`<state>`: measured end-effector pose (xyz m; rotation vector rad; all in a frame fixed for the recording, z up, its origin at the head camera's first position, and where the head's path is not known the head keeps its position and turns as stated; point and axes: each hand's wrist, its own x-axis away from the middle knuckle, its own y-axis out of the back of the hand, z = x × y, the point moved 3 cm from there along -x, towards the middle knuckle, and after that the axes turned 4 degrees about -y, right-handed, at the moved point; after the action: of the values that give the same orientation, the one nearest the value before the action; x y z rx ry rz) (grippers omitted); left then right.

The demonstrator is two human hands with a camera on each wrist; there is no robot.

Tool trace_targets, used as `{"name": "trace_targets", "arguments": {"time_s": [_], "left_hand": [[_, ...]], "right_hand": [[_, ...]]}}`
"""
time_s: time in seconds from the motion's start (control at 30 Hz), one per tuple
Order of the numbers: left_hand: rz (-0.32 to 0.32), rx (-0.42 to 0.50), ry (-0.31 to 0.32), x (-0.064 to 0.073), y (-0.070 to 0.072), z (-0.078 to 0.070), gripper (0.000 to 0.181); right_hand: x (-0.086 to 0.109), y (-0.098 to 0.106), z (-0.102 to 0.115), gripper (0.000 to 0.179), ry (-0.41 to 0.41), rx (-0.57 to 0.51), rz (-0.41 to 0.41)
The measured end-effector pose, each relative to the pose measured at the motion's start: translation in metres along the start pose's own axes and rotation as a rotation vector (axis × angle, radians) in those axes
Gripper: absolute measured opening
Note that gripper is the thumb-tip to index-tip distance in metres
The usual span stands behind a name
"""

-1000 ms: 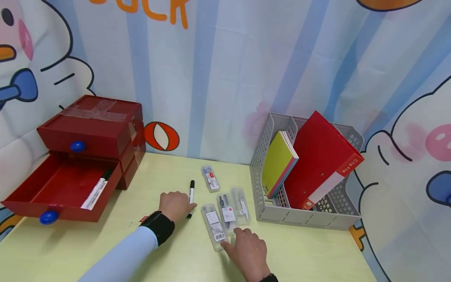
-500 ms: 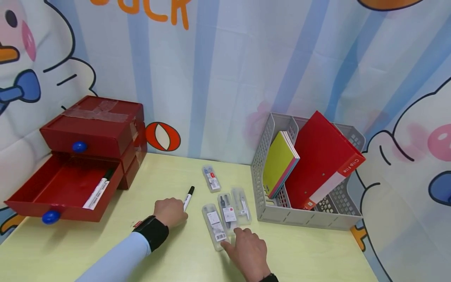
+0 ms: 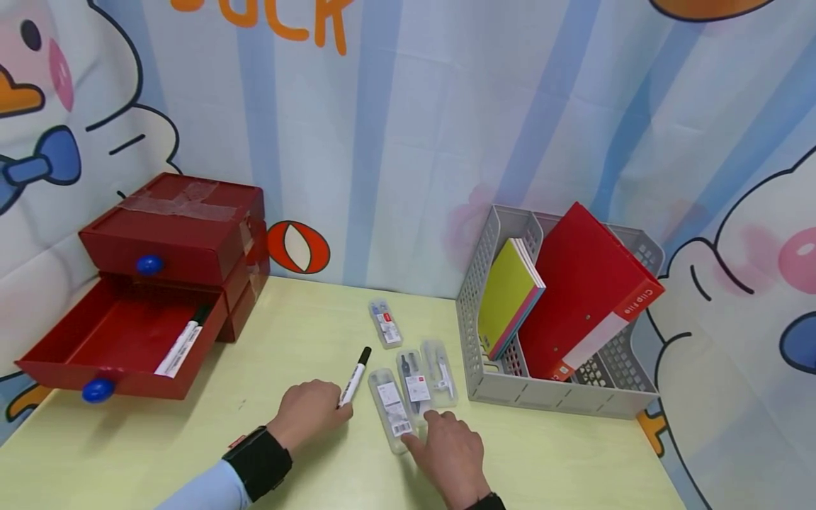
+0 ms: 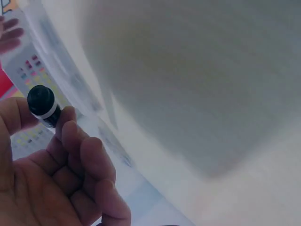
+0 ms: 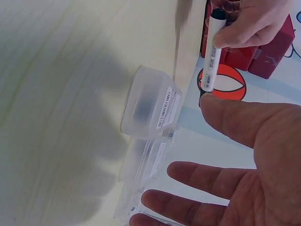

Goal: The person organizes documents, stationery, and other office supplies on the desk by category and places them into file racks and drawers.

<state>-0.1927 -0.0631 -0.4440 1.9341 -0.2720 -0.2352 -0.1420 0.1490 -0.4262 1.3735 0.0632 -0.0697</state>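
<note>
Right hand (image 3: 449, 453): fingers spread wide, just beside a long translucent plastic case (image 3: 391, 409), white-labelled. Left hand (image 3: 312, 412): thumb and fingers pinch a slim white marker with black cap (image 3: 355, 378), tilted over pale yellow table (image 3: 344, 474). Farther, left: dark-red open drawer (image 3: 143, 384) holding white markers (image 3: 181, 348); right: grey perforated plastic basket (image 3: 561, 403).

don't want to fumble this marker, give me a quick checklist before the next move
1. Marker gripped: ok, the left hand pinches it near one end.
2. Red drawer pulled out: ok.
3. Room inside: ok, white markers lie only along its right side.
4. Marker over drawer: not ok, it is nearer the plastic cases.
5. Right hand free: ok, holding nothing.
6. Right hand off cases: cannot tell, its thumb overlaps one in the head view.
</note>
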Motion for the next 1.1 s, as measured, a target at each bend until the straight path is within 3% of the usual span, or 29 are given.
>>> {"name": "trace_targets", "arguments": {"time_s": [0.27, 0.5, 0.83, 1.1], "left_hand": [[-0.024, 0.052, -0.064, 0.009, 0.003, -0.019, 0.032], [-0.035, 0.051, -0.047, 0.012, 0.011, -0.02, 0.031], [0.005, 0.072, 0.063, 0.012, 0.038, -0.008, 0.024], [-0.033, 0.1, 0.102, 0.021, 0.064, 0.015, 0.018]], "right_hand": [[0.001, 0.0, -0.001, 0.049, -0.014, -0.003, 0.014], [0.001, -0.001, -0.003, 0.049, -0.008, -0.005, 0.017], [0.0, 0.002, -0.003, 0.049, -0.011, -0.009, 0.01], [0.0, 0.002, -0.004, 0.049, -0.017, -0.014, 0.019]]}}
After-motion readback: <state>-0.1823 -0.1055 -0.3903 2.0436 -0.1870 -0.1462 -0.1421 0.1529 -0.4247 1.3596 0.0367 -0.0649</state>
